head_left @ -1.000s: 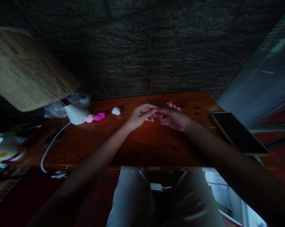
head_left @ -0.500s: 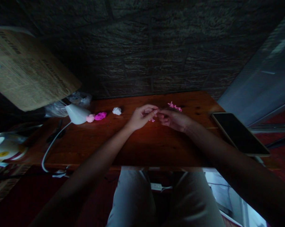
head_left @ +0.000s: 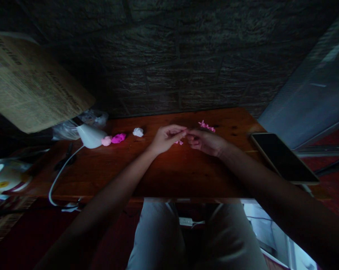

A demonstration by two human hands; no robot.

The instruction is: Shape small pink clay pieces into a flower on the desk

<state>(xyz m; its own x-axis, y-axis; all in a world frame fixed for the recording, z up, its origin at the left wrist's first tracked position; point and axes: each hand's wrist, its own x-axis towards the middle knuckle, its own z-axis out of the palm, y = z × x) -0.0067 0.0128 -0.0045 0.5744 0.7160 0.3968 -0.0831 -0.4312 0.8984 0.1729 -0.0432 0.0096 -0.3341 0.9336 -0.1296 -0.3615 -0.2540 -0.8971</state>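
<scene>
Over the middle of the wooden table [head_left: 172, 180], the fingertips of my left hand [head_left: 168, 139] and my right hand [head_left: 204, 141] meet in a pinch. What they hold between them, if anything, is too small and dark to make out. Below the fingertips lie small pink bits [head_left: 179, 142]. Just beyond my right hand is a row of pink pieces [head_left: 206, 126]. To the left of my hands sit a crumpled white lump [head_left: 138, 132], a magenta lump [head_left: 118, 138] and a pale pink lump [head_left: 106, 140].
A white cone-shaped lamp head [head_left: 91, 135] with a cord stands left, near a printed paper bag [head_left: 31, 82] and clear plastic. A tablet [head_left: 283, 157] lies at the right edge. A dark stone-patterned wall [head_left: 169, 63] closes off the back. A white cup [head_left: 6, 176] is far left.
My left hand has shifted very slightly left, showing more of the pink bits beneath. The fingertips stay together. The whole view has drifted a little.
</scene>
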